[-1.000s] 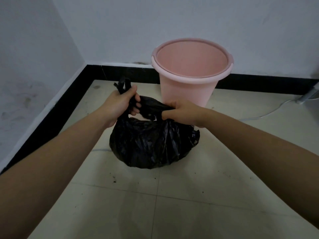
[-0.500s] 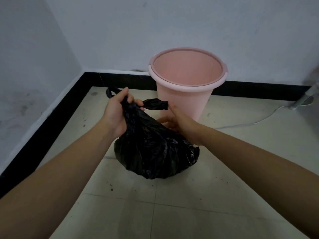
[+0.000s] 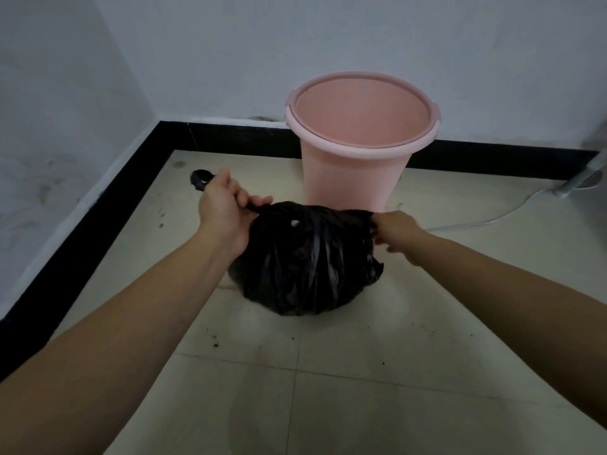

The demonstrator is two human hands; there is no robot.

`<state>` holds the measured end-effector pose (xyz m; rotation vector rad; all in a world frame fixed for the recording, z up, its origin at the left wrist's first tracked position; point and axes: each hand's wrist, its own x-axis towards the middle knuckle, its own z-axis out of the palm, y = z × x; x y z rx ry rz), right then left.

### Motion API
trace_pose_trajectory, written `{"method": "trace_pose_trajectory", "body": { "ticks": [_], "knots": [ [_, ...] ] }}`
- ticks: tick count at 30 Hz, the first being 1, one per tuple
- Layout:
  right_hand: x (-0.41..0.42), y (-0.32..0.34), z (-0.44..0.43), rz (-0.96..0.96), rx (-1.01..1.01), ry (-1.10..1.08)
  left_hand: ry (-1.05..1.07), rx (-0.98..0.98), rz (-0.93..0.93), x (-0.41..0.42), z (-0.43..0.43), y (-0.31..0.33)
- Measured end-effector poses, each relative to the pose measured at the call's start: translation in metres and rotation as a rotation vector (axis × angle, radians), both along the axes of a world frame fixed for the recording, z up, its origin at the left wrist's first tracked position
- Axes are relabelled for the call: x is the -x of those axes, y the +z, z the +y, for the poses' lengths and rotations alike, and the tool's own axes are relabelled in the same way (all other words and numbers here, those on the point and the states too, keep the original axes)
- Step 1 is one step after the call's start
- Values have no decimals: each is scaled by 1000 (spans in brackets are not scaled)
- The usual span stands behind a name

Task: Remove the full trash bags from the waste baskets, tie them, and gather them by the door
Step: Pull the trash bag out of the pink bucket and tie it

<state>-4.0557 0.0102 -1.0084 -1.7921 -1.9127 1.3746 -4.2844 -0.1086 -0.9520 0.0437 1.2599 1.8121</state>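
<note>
Pale tiled floor (image 3: 361, 405) in a room corner, bounded at 9 and 12 o'clock by white walls (image 3: 328, 44) with black skirting (image 3: 230, 136). The bag (image 3: 305, 267), black and bulging, is set on the floor at centre frame, directly at 6 o'clock of the pink bucket (image 3: 358, 178). The bucket stands upright against the rear skirting, with its inner wall exposed. The bucket's base is hidden behind the bag top and the hands, so contact between bag and bucket cannot be determined.

The left hand (image 3: 223, 208) is closed in a fist around one twisted strip of the bag mouth, and a black loop (image 3: 200, 178) is seen protruding past the fist towards 11 o'clock. The right hand (image 3: 397, 228) is clamped on the opposite strip; its fingers are largely concealed beneath the back of the hand. The two strips are drawn apart towards 9 and 3 o'clock across the bag top, where a small gap (image 3: 294, 222) is visible.

A white cable (image 3: 486, 221) is laid along the floor at 3 o'clock, leading to a grey object (image 3: 588, 172) cut off by the frame edge and not identifiable. Bare tiles are left between the forearms towards 6 o'clock and between the bag and the skirting at 9 o'clock. Dark crumbs (image 3: 215, 344) are scattered over the tiles.
</note>
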Motion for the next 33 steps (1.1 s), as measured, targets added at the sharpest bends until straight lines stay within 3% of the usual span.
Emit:
{"method": "trace_pose_trajectory", "body": {
  "ticks": [4,8,11,13,16,19,21,23,25,27,30,33],
  "knots": [
    [-37,-5,22,-83,-37,-175,69,162,163,21,-9,-16],
    [-24,-2,17,221,16,-286,-37,240,302,24,-8,-31],
    [-9,2,8,366,172,-251,-173,485,449,22,-8,-32],
    [1,3,2,402,206,-229,-285,594,430,19,-13,-36],
    [15,3,-1,566,260,-249,-385,501,298,19,-18,-46],
    [28,10,-2,918,385,-339,-311,259,215,18,-13,-64],
    [31,18,-5,1112,466,-370,-288,202,224,14,-11,-74],
    [33,16,-6,1173,475,-347,-303,233,371,10,-10,-84],
    [33,5,-5,1009,338,-234,-330,335,687,6,-11,-94],
    [28,-10,-8,611,62,-86,-314,405,1009,2,-12,-99],
    [13,-42,-14,237,-196,71,-215,311,1109,-6,-9,-103],
    [6,-72,-23,95,-368,102,-142,175,1206,-20,-6,-101]
  ]
}}
